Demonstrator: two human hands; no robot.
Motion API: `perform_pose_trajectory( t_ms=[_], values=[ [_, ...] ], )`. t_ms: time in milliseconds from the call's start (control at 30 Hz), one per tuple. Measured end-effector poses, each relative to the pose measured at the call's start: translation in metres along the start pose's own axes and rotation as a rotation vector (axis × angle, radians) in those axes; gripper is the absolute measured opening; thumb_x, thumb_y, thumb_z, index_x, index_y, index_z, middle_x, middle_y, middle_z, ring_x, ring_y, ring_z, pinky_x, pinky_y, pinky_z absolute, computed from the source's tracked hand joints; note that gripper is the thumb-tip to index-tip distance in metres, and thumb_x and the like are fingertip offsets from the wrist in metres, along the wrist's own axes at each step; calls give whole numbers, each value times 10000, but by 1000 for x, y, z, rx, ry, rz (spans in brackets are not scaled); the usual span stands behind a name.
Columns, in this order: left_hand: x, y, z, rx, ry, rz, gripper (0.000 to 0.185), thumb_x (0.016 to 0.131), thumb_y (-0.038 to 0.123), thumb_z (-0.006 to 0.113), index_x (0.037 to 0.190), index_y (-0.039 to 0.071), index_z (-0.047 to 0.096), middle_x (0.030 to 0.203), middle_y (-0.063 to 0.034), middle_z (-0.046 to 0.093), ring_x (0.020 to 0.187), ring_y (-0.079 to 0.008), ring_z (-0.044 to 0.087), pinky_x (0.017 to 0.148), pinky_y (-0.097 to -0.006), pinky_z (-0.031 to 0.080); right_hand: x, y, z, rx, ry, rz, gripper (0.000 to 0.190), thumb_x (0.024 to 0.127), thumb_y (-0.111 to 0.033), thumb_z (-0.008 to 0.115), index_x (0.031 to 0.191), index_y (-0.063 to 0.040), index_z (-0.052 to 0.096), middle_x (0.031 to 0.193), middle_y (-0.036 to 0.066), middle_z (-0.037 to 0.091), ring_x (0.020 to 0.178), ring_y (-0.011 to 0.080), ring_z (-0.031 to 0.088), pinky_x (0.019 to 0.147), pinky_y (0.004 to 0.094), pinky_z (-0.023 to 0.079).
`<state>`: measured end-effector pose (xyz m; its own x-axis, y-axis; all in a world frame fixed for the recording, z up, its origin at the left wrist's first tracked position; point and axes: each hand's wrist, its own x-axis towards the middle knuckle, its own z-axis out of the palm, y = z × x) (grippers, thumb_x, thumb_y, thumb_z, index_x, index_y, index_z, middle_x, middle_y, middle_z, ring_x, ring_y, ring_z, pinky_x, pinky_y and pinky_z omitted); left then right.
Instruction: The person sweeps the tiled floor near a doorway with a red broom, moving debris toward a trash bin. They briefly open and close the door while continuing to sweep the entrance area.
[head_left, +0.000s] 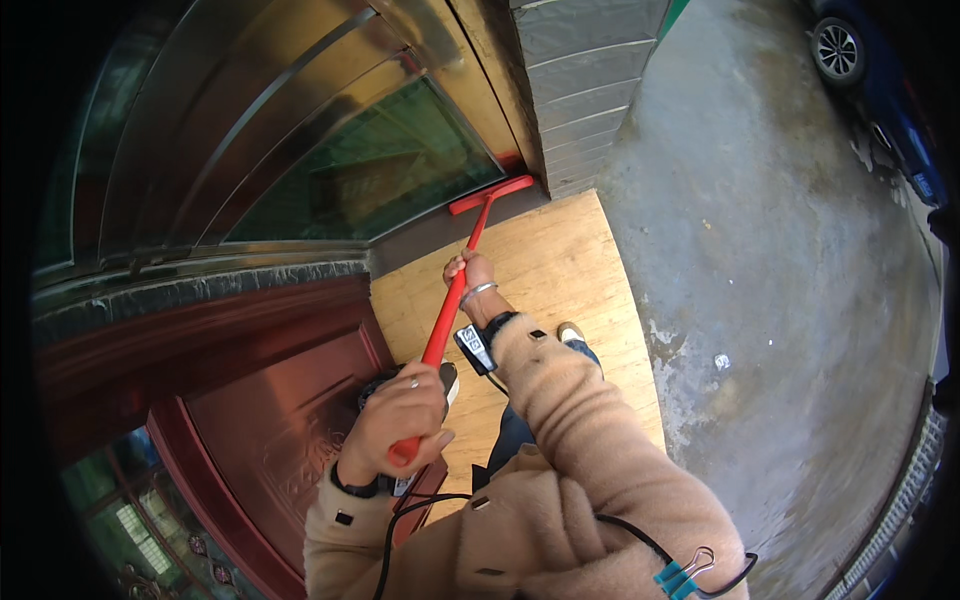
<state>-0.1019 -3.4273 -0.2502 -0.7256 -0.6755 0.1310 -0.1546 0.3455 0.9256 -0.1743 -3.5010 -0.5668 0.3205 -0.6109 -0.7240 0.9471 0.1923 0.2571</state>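
Note:
A red long-handled tool with a T-shaped head, perhaps a squeegee or mop, slants up and away from me. My left hand (397, 420) grips the near end of its red handle (444, 322), by the open tube end. Farther along, my right hand (469, 271) is wrapped around the same handle. The red head (491, 195) lies along the dark ledge (420, 236) below a green-tinted glass pane (375, 165). Its underside is hidden. The pane sits in a shiny brass-coloured metal frame (465, 52).
Beneath my feet is a light wooden board (555, 255). A dark red panelled door (277, 405) stands at left, and a grey tiled pillar (581, 82) at upper right. Wet concrete (720, 262) lies beyond, with a blue car (885, 97). A black cable (390, 532) crosses my sleeves.

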Motion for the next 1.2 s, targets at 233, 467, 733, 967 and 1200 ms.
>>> perform_pose_trajectory(
  t_ms=[233, 467, 733, 967, 1200],
  values=[
    [18, 5, -9, -190, 79, 117, 244, 732, 1, 663, 616, 52, 455, 616, -73, 490, 572, -255, 506, 675, -391, 455, -10, 10, 2, 26, 314, -26, 159, 962, -116, 395, 805, -107, 416, 556, 23, 401, 441, 171, 395, 420, 328, 393],
    [9, -23, 13, 49, -86, -194, 268, 692, -26, 702, 640, 55, 451, 656, -74, 458, 619, -284, 477, 656, -376, 424, -3, -7, 4, -70, 164, -205, 152, 959, -107, 407, 809, -95, 416, 562, 27, 405, 437, 166, 392, 418, 331, 401],
    [-60, 39, 0, -94, 524, -94, 307, 876, 161, 657, 651, 69, 470, 592, -31, 479, 565, -174, 474, 674, -393, 426, -53, 55, -20, -75, 12, -21, 84, 964, -90, 441, 882, -72, 447, 637, 56, 498, 544, 183, 494, 534, 319, 479],
    [25, 0, 45, -9, 308, -292, 248, 818, 50, 711, 686, 11, 505, 695, -72, 540, 655, -194, 524, 715, -336, 458, -9, 42, -52, -97, 123, 187, 40, 923, -37, 514, 893, -45, 488, 657, 76, 512, 564, 198, 545, 506, 337, 504],
    [101, -34, 90, -323, 181, 30, 226, 811, 18, 737, 726, 23, 527, 706, -69, 532, 664, -219, 529, 720, -368, 461, -25, -134, -58, -81, 254, -304, 26, 872, 31, 518, 862, 6, 518, 688, 96, 530, 546, 203, 543, 482, 340, 493]
  ],
)
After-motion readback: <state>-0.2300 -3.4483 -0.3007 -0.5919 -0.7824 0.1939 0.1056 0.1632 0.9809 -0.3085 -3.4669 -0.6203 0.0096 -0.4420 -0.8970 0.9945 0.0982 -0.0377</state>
